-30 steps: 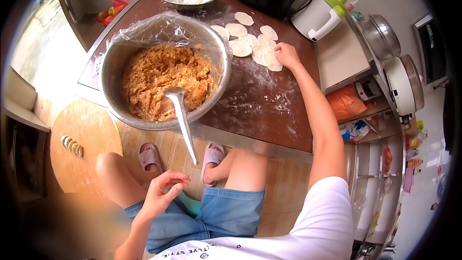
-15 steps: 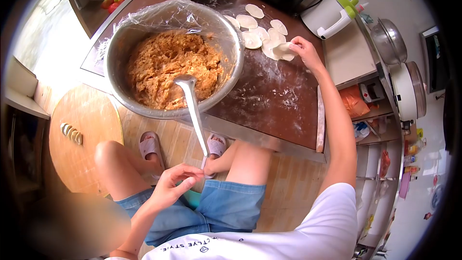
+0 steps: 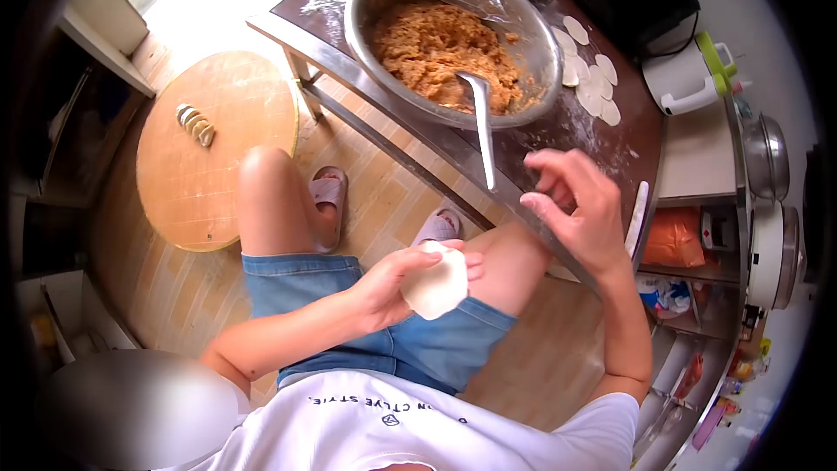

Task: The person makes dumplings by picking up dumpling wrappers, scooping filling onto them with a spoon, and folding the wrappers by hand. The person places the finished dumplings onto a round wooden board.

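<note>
A round dumpling wrapper lay in the left hand, over the person's lap above the denim shorts. The wrapper was pale, off-white, thin and smooth, roughly a disc with a slightly uneven rim, and it sagged a little where it rested across the fingers. The left grip was cupped under it, thumb pressing its upper edge, fingertips showing past its right side.

The right hand hung in the air above the knee, just below the near edge of the desk, near the tip of the spoon handle but apart from it. Its grip was loosely half-curled with the fingers spread, and held nothing.

On the desk stood a large steel bowl with plastic film around its rim, filled with an orange-brown minced filling. A metal spoon leaned in the filling, its handle sticking out over the bowl's rim toward the person. Beside the bowl, on the floured brown surface, lay a cluster of more wrappers, overlapping one another. A pale rolling pin lay at the desk's right edge.

On the floor to the left sat a round wooden board with a short row of folded dumplings near its far side.
</note>
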A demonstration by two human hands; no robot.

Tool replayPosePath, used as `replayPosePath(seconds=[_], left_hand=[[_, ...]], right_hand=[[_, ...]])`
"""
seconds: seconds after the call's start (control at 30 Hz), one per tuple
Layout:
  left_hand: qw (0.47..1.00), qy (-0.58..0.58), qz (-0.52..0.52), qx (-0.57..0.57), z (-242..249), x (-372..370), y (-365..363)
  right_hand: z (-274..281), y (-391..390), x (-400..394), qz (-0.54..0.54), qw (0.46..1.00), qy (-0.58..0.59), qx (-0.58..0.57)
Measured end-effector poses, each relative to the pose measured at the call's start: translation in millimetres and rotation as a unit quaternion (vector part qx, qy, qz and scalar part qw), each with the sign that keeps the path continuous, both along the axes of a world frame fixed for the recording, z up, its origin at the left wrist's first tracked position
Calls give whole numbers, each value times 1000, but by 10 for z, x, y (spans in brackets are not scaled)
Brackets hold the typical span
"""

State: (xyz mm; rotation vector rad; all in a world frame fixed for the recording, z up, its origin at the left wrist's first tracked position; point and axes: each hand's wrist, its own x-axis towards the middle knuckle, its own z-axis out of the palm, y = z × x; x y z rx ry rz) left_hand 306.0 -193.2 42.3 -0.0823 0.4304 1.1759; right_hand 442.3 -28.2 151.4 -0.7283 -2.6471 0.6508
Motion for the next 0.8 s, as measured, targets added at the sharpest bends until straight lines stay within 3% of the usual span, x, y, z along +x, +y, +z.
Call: replayPosePath(seconds=[0.03, 0.1, 0.23, 0.3, 0.37, 0.4, 0.53, 0.7, 0.8], left_hand=[[999, 9, 37, -33, -2, -79, -102], [994, -1, 96, -52, -225, -186, -176], [985, 6, 152, -81, -352, -315, -200], [981, 31, 167, -91, -375, -352, -232], [975, 88, 179, -99, -453, -393, -251], [972, 151, 168, -69, -464, -399, -225], [983, 150, 103, -8, -483, -424, -91], [976, 184, 119, -3, -292, -557, -7], [974, 177, 143, 10, -185, -566, 22]], right_hand=[[-8, 87, -96, 58, 988, 22, 140], [-23, 129, -356, 161, 950, 2, 269], [-42, 339, -673, 213, 905, 30, 368], [116, 483, -712, 153, 935, 68, 313], [311, 485, -745, 80, 979, 148, 116], [276, 528, -831, 98, 977, 160, 100], [-26, 602, -1223, 167, 968, 164, 89], [-162, 656, -1242, 238, 961, 131, 47], [-33, 657, -1059, 224, 971, 89, 6]])
